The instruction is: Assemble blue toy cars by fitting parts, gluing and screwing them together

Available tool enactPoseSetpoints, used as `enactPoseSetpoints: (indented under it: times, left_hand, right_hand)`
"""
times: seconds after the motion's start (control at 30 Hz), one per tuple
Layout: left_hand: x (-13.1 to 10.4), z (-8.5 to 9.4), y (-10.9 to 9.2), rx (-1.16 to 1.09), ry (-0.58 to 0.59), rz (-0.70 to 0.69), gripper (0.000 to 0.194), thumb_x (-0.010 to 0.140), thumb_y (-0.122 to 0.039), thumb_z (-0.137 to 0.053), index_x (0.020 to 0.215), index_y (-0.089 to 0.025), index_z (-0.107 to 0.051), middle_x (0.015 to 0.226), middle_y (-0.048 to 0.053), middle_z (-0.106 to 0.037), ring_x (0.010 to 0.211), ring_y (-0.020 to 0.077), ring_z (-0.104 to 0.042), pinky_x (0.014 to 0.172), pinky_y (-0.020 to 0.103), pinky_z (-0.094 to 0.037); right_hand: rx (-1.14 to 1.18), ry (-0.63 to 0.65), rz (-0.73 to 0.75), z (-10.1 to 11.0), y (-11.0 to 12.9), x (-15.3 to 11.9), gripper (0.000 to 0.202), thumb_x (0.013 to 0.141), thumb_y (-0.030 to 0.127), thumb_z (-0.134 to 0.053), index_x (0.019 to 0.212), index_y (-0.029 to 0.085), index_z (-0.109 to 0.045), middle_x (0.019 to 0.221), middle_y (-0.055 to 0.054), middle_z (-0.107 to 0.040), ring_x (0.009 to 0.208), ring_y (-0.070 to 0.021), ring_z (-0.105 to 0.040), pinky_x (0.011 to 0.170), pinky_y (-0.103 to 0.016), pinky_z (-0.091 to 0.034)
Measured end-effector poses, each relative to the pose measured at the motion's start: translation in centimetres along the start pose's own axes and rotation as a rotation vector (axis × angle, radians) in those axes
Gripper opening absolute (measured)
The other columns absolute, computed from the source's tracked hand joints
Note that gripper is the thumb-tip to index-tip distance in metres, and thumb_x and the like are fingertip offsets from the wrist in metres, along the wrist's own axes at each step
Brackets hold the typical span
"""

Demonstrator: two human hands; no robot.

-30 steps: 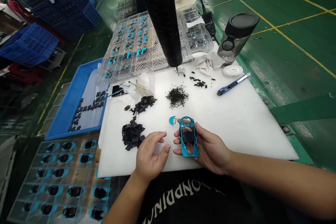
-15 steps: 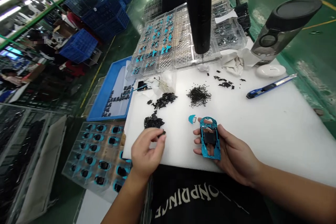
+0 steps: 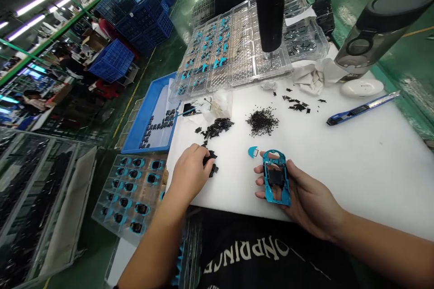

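My right hand [image 3: 305,198] holds a teal car-shaped shell [image 3: 277,180] with a black part across its middle, the fingers showing along its left side and through its opening. Over the pile of black pieces [image 3: 210,162], my left hand [image 3: 191,169] has its thumb and fingers bent together; what they grip, if anything, is hidden. A small teal piece with a thin black frame [image 3: 252,151] lies just beyond the shell. Farther back on the white tabletop [image 3: 230,189] are a second pile of flat black parts [image 3: 219,128] and a heap of tiny black pieces [image 3: 262,122].
Clear compartment trays [image 3: 233,49] stand at the back under a black cylindrical tool [image 3: 270,13]. A blue tray [image 3: 130,144] and a tray of teal shells [image 3: 130,189] sit at left. At right are a cutter [image 3: 362,108], a white case [image 3: 362,87] and a bottle [image 3: 369,40].
My left hand has moved forward onto the pile of black pieces, where before it held a small dark piece in front of it. My right hand still holds the shell. The view has shifted slightly.
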State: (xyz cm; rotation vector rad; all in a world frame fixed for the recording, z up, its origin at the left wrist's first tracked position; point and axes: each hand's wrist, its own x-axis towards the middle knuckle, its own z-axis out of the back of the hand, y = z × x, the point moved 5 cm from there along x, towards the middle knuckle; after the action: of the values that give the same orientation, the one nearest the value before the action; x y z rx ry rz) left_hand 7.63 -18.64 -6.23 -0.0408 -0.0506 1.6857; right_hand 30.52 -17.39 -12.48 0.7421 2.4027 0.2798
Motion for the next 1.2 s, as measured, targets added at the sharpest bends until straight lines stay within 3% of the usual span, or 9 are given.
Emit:
enactPoseSetpoints:
  times: [0.13, 0.27, 0.47, 0.57, 0.7, 0.8, 1.03, 1.2]
  left_hand:
    - [0.3, -0.6, 0.5, 0.016, 0.09, 0.047, 0.008, 0.087, -0.026, -0.059, 0.09, -0.018, -0.06, 0.093, 0.006, -0.061, 0.088, 0.0234, -0.059, 0.075, 0.036, -0.046]
    - [0.3, -0.5, 0.7, -0.052, 0.131, 0.09, 0.006, 0.087, -0.024, -0.058, 0.086, -0.019, -0.06, 0.092, 0.005, -0.061, 0.086, 0.0221, -0.059, 0.074, 0.034, -0.046]
    - [0.2, 0.8, 0.9, -0.15, 0.033, 0.059, 0.008, 0.09, -0.024, -0.056, 0.087, -0.02, -0.062, 0.09, 0.004, -0.063, 0.084, 0.0198, -0.06, 0.072, 0.031, -0.046]
    - [-0.2, 0.4, -0.5, -0.137, -0.048, -0.051, 0.008, 0.091, -0.023, -0.056, 0.088, -0.018, -0.061, 0.086, 0.004, -0.064, 0.081, 0.0191, -0.06, 0.071, 0.031, -0.047]
    - [-2.1, -1.3, -4.4, -0.045, -0.221, -0.314, 0.006, 0.092, -0.019, -0.055, 0.09, -0.017, -0.061, 0.092, 0.005, -0.068, 0.084, 0.0205, -0.061, 0.074, 0.034, -0.046]
    - [-3.7, -2.6, -5.9, 0.01, -0.26, -0.397, 0.005, 0.09, -0.016, -0.058, 0.093, -0.019, -0.061, 0.096, 0.003, -0.07, 0.08, 0.0201, -0.062, 0.069, 0.035, -0.044]
    - [-4.2, -2.2, -5.1, -0.097, -0.266, -0.306, 0.025, 0.089, -0.023, -0.062, 0.111, -0.014, -0.059, 0.102, 0.01, -0.067, 0.094, 0.0229, -0.062, 0.083, 0.037, -0.05]
    - [-3.1, -2.8, -5.6, -0.13, -0.135, -0.281, 0.014, 0.091, -0.019, -0.055, 0.102, -0.016, -0.063, 0.092, 0.007, -0.065, 0.084, 0.0212, -0.06, 0.074, 0.037, -0.052]
  right_hand:
    - [-0.009, -0.008, 0.012, 0.2, -0.1, 0.1, 0.036, 0.099, 0.043, -0.044, 0.121, 0.021, -0.061, 0.11, -0.01, -0.066, 0.09, -0.0222, -0.063, 0.085, -0.043, -0.059]
    - [0.002, 0.001, 0.017, 0.4, -0.2, 0.1, 0.036, 0.098, 0.044, -0.045, 0.121, 0.022, -0.061, 0.11, -0.01, -0.066, 0.091, -0.0226, -0.063, 0.085, -0.044, -0.059]
    - [0.007, -0.006, 0.01, 0.3, -0.2, 0.1, 0.036, 0.099, 0.043, -0.044, 0.12, 0.021, -0.063, 0.11, -0.01, -0.066, 0.09, -0.0214, -0.063, 0.082, -0.04, -0.06]
    - [0.01, -0.004, 0.02, 0.2, -0.1, 0.1, 0.036, 0.099, 0.043, -0.043, 0.118, 0.021, -0.064, 0.109, -0.01, -0.066, 0.088, -0.021, -0.063, 0.081, -0.04, -0.061]
    - [0.013, 0.009, 0.028, 0.2, -0.2, 0.1, 0.037, 0.099, 0.043, -0.042, 0.114, 0.019, -0.065, 0.11, -0.01, -0.065, 0.088, -0.0205, -0.063, 0.08, -0.039, -0.061]
    - [0.029, 0.014, 0.028, 0.2, -0.2, 0.0, 0.037, 0.099, 0.044, -0.042, 0.113, 0.02, -0.066, 0.111, -0.01, -0.065, 0.089, -0.021, -0.063, 0.082, -0.04, -0.06]
    - [0.025, 0.014, 0.014, 0.2, -0.2, 0.0, 0.038, 0.1, 0.044, -0.04, 0.112, 0.019, -0.066, 0.112, -0.01, -0.064, 0.09, -0.0215, -0.063, 0.083, -0.041, -0.06]
    - [0.028, 0.038, 0.028, -0.1, -0.1, -0.1, 0.035, 0.1, 0.044, -0.041, 0.116, 0.022, -0.063, 0.113, -0.008, -0.064, 0.09, -0.0208, -0.063, 0.082, -0.042, -0.061]
